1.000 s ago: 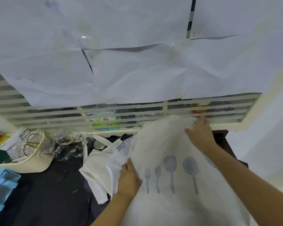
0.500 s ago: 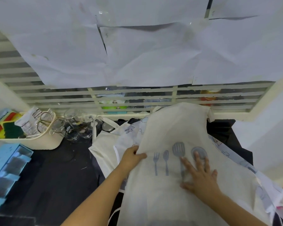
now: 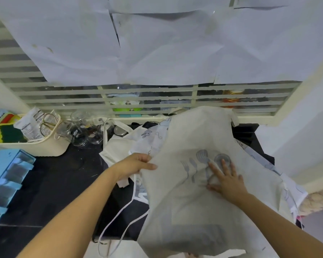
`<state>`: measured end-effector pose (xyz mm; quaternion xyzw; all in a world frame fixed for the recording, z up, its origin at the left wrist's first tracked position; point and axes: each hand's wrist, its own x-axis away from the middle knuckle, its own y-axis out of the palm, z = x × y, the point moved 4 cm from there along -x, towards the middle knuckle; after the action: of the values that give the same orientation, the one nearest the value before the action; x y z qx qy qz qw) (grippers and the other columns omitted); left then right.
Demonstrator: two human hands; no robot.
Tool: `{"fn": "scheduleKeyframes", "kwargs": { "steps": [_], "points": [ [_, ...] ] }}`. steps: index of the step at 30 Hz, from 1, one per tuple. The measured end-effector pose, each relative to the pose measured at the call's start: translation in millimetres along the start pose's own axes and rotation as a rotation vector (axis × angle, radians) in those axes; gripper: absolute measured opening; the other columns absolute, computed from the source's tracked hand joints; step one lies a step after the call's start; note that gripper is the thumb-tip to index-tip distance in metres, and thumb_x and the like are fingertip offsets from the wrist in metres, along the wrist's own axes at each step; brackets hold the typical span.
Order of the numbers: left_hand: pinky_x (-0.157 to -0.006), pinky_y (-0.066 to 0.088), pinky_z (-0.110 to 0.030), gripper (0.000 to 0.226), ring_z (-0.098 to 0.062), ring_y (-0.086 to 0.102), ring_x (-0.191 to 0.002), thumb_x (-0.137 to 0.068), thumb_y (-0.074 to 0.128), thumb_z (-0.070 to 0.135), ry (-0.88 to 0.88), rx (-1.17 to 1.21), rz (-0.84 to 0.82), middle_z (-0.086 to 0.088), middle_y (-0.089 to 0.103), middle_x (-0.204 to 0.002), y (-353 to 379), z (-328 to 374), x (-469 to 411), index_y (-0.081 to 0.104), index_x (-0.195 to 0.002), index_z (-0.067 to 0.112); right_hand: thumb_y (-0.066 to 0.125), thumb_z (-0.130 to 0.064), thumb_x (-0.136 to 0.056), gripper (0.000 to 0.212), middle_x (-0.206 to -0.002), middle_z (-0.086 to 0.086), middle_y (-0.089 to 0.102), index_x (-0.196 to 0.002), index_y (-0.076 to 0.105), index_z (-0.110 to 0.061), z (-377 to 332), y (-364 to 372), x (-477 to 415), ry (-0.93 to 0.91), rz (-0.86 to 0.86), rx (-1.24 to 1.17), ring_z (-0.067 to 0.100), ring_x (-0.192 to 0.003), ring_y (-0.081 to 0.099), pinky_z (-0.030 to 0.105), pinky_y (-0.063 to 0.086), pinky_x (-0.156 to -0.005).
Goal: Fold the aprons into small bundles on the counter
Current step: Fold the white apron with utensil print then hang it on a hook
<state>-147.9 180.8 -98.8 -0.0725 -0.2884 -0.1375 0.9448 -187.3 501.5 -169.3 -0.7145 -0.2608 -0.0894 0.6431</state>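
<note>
The left hand point(image 3: 136, 164) pinches the left edge of the cream apron point(image 3: 190, 211). The right hand point(image 3: 227, 180) lies flat on its utensil print, fingers spread. Its near end seems to overhang the surface point(image 3: 54, 175), so that weight could drag the fold crooked. One apron lies under the hands, with at least two other aprons point(image 3: 151, 138) beneath.

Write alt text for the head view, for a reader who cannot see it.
A person holds a cream apron printed with grey utensils over a dark counter, the left hand gripping its left edge while the right hand presses flat on the print. More pale aprons lie crumpled beneath, and a cream basket stands far left.
</note>
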Motion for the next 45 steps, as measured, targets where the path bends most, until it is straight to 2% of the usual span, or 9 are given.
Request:
{"fn": "scheduleKeyframes", "kwargs": {
  "steps": [6, 10, 17, 21, 27, 31, 35, 41, 45],
  "points": [
    [-0.068, 0.046, -0.023, 0.015, -0.017, 0.060, -0.073, -0.080, 0.067, 0.025, 0.099, -0.077, 0.213, -0.002, 0.064, -0.078, 1, 6, 12, 0.056, -0.082, 0.014, 0.031, -0.055, -0.097, 0.070, -0.159, 0.006, -0.017, -0.150, -0.010, -0.035, 1, -7, -2, 0.032, 0.041, -0.075, 0.033, -0.146, -0.012, 0.050, 0.014, -0.116],
    [-0.054, 0.035, -0.020, 0.017, -0.016, 0.052, -0.069, -0.096, 0.053, 0.032, 0.137, -0.733, 0.420, 0.002, 0.054, -0.071, -7, 9, 25, 0.046, -0.097, 0.017, 0.006, -0.072, -0.085, 0.079, -0.160, 0.010, -0.012, -0.150, -0.012, -0.032, -2, -4, -6, 0.007, 0.075, -0.130, 0.032, -0.147, -0.010, 0.046, 0.008, -0.119],
    [-0.073, 0.041, -0.025, 0.032, -0.013, 0.056, -0.083, -0.073, 0.080, 0.038, -0.066, -1.035, 0.206, 0.009, 0.061, -0.085, -54, 47, 54, 0.062, -0.092, 0.020, 0.016, -0.064, -0.092, 0.073, -0.160, 0.014, -0.009, -0.151, -0.008, -0.029, -47, 1, -17, -0.042, 0.060, -0.196, 0.032, -0.147, -0.008, 0.041, 0.005, -0.120],
    [-0.061, 0.034, -0.032, 0.027, -0.026, 0.055, -0.078, -0.078, 0.075, 0.027, -0.027, -1.047, 0.644, -0.002, 0.054, -0.073, -110, 47, 63, 0.055, -0.075, 0.010, 0.028, -0.054, -0.099, 0.067, -0.160, 0.008, -0.011, -0.152, -0.006, -0.031, -87, -4, -25, -0.124, 0.069, -0.199, 0.032, -0.147, -0.008, 0.042, 0.007, -0.118],
    [-0.086, 0.041, -0.052, 0.050, -0.046, 0.048, -0.108, -0.080, 0.058, -0.006, -0.110, -1.231, 1.190, -0.030, 0.047, -0.125, -132, -18, 85, 0.047, -0.128, 0.000, 0.043, -0.058, -0.092, 0.083, -0.159, 0.000, -0.018, -0.151, -0.010, -0.033, -91, 8, -34, -0.065, -0.037, -0.087, 0.035, -0.146, -0.012, 0.052, 0.005, -0.117],
    [-0.095, 0.042, -0.047, 0.045, -0.040, 0.051, -0.117, -0.085, 0.056, 0.005, 0.184, -1.087, 0.783, -0.021, 0.050, -0.128, -40, -50, 53, 0.051, -0.129, 0.008, 0.046, -0.058, -0.091, 0.084, -0.159, 0.000, -0.018, -0.151, -0.007, -0.034, -85, 11, -36, -0.051, -0.042, -0.096, 0.036, -0.145, -0.012, 0.049, 0.006, -0.116],
    [-0.110, 0.004, -0.064, 0.101, -0.035, -0.017, -0.144, -0.078, 0.064, 0.058, -0.053, -1.092, 0.185, 0.000, -0.022, -0.158, 70, -94, 13, -0.004, -0.150, 0.039, 0.050, -0.038, -0.096, 0.073, -0.161, 0.010, -0.002, -0.153, 0.008, -0.021, -96, 13, -29, -0.058, 0.161, -0.135, 0.035, -0.147, 0.001, 0.040, 0.008, -0.117],
    [-0.101, 0.000, -0.077, 0.134, -0.039, -0.036, -0.136, -0.058, 0.072, 0.072, -0.190, -1.074, 0.157, -0.003, -0.043, -0.148, 94, -126, -13, -0.026, -0.144, 0.041, 0.077, 0.004, -0.061, 0.066, -0.142, 0.018, 0.047, -0.123, 0.060, -0.010, -70, 62, 50, -0.125, 0.454, -0.027, 0.047, -0.129, 0.043, 0.055, 0.035, -0.104],
    [-0.100, 0.000, -0.076, 0.136, -0.039, -0.036, -0.135, -0.057, 0.074, 0.071, -0.156, -1.077, 0.147, -0.003, -0.043, -0.148, 93, -128, -12, -0.026, -0.144, 0.040, 0.071, -0.034, -0.080, 0.062, -0.144, 0.021, 0.043, -0.135, 0.051, -0.011, 6, 108, 106, 0.298, 0.441, -0.044, 0.048, -0.127, 0.043, 0.057, 0.040, -0.098]
  ]
}}
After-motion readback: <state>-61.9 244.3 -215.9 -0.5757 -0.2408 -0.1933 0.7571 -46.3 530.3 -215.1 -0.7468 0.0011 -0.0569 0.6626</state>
